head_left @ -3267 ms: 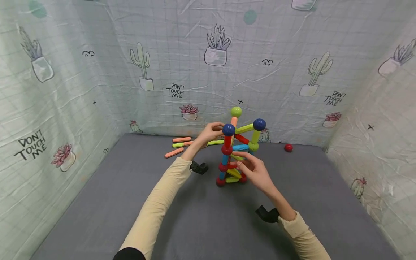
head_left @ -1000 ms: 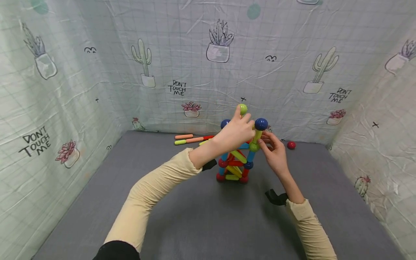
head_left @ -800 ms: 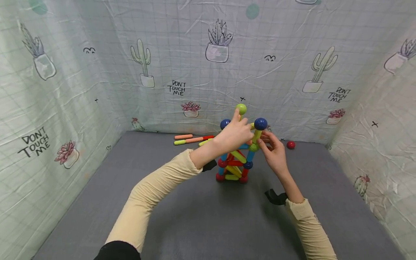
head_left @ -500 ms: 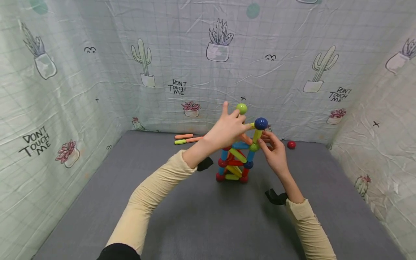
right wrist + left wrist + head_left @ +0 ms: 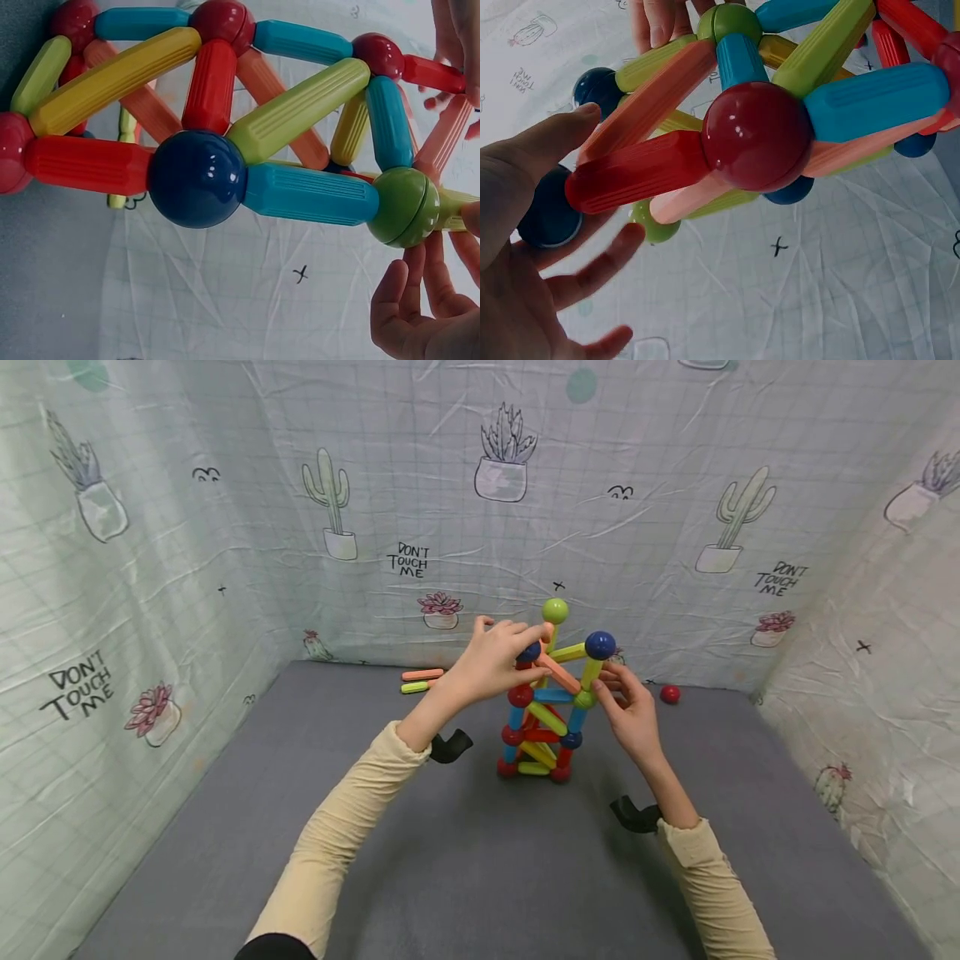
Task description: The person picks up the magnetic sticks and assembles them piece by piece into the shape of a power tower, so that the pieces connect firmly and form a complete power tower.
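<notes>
A tower of magnetic building rods and balls point(image 5: 538, 736) stands upright on the table. My left hand point(image 5: 491, 664) is at its upper left corner. The thumb and fingers curl around the dark blue ball point(image 5: 549, 214) there and pinch the upper end of an orange rod point(image 5: 564, 677). That rod slants down to a green ball point(image 5: 727, 24) on the right side. My right hand point(image 5: 630, 710) pinches the upright lime rod point(image 5: 592, 673) just above this green ball, its fingertips partly hidden behind. Another dark blue ball point(image 5: 600, 645) tops the lime rod, and a lime ball point(image 5: 555, 611) is highest at the back.
Loose rods lie behind my left forearm, among them an orange rod point(image 5: 422, 675) and a lime rod point(image 5: 414, 687). A red ball point(image 5: 670, 694) lies at the back right of the grey table point(image 5: 480, 877). A printed curtain point(image 5: 480, 543) hangs close behind.
My left hand went from the loose rods across the tower to the right, then back left; an orange rod now slants across the top. My right hand moved up from the lower tower to the lime rod.
</notes>
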Demonstrator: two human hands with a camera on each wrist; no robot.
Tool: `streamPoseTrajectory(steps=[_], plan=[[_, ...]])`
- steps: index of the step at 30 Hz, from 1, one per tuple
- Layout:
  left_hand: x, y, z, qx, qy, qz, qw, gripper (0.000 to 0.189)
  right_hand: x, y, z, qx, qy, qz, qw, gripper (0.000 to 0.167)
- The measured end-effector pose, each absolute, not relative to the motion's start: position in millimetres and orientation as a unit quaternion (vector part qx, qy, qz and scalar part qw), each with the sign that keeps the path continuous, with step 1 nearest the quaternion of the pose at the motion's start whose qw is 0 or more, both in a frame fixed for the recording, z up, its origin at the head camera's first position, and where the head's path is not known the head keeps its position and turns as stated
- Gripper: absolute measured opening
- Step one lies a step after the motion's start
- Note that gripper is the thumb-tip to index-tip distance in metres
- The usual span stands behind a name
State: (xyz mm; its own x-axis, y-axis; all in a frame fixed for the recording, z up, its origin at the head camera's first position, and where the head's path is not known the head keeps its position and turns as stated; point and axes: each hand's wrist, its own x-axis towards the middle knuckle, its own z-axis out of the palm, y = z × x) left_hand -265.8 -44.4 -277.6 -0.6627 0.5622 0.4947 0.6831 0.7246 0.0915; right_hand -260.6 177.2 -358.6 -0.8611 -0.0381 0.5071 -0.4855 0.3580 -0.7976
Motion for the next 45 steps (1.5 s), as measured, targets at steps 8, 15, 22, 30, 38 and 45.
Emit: streamPoseTrajectory(steps=[8, 15, 22, 30, 38, 45], plan=[[-272, -44, -280, -0.364, -0.894, -0.181, 0.186, 0.049, -260, 176, -357, 0.155, -0.804, 0.539, 0.196, 0.036], [-271, -59, -314, -0.298, -0.89, -0.298, 0.176, 0.067, -261, 180, -361, 0.158, -0.817, 0.526, 0.176, 0.036], [-275, -71, -351, -0.308, -0.846, -0.417, 0.126, 0.033, -260, 186, -365, 0.169, -0.838, 0.504, 0.123, 0.038], [-277, -75, -364, -0.286, -0.838, -0.454, 0.101, 0.032, -256, 187, -364, 0.171, -0.839, 0.508, 0.095, 0.041], [-278, -82, -366, -0.303, -0.827, -0.466, 0.079, 0.033, -249, 187, -362, 0.182, -0.84, 0.501, 0.099, 0.038], [-297, -111, -367, -0.283, -0.847, -0.443, 0.082, 0.027, -250, 188, -364, 0.197, -0.826, 0.516, 0.116, 0.035]])
